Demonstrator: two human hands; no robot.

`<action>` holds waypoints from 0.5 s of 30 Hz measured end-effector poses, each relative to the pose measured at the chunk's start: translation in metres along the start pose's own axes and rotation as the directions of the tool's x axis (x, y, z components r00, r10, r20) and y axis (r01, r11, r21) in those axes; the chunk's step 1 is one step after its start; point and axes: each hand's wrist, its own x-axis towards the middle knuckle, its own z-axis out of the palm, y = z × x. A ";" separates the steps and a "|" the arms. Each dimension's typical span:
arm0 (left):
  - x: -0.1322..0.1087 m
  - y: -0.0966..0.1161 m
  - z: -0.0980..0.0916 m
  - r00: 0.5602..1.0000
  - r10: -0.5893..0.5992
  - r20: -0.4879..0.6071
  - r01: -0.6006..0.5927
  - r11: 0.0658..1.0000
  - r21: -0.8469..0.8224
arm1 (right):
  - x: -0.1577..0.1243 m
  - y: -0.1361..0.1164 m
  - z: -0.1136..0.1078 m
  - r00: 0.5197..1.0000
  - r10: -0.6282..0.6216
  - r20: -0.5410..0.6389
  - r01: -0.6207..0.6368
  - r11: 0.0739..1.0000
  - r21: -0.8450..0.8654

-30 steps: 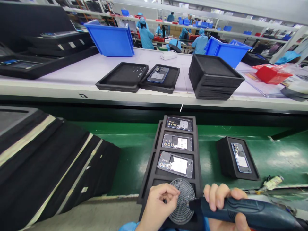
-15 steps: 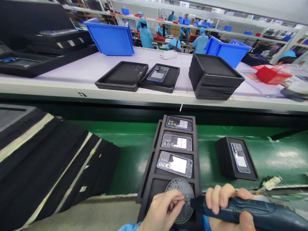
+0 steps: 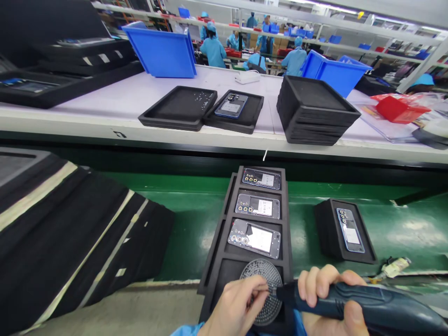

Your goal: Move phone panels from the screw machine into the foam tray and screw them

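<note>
My right hand point(image 3: 332, 303) is wrapped round a dark blue electric screwdriver point(image 3: 364, 305) whose tip points left over a round perforated screw disc point(image 3: 262, 280). My left hand point(image 3: 236, 308) pinches its fingers together right at the driver's tip; what it holds is too small to make out. The disc lies in the nearest slot of a long black foam tray point(image 3: 224, 242) on the green belt. The tray's three farther slots hold phone bodies point(image 3: 254, 238) with their backs open.
A single phone on a black block point(image 3: 345, 228) sits on the green belt point(image 3: 189, 210) to the right. Black foam sheets point(image 3: 70, 233) lie at left. The white shelf behind carries black trays point(image 3: 178, 107), a tray stack point(image 3: 315, 112) and blue bins point(image 3: 161, 49). Workers in blue stand far behind.
My left hand slid right and down until its pinched fingers met the screwdriver tip over the disc. The right hand with the driver shifted slightly left.
</note>
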 end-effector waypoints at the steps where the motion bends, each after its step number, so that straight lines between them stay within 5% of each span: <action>1: 0.000 -0.001 0.000 1.000 -0.004 0.005 0.004 1.000 -0.001 | 0.000 0.000 0.000 1.000 0.005 -0.001 -0.005 1.000 0.000; 15: -0.006 -0.009 0.005 0.995 -0.037 0.097 0.037 0.999 -0.001 | -0.002 0.008 0.003 1.000 0.001 0.028 0.002 0.996 -0.088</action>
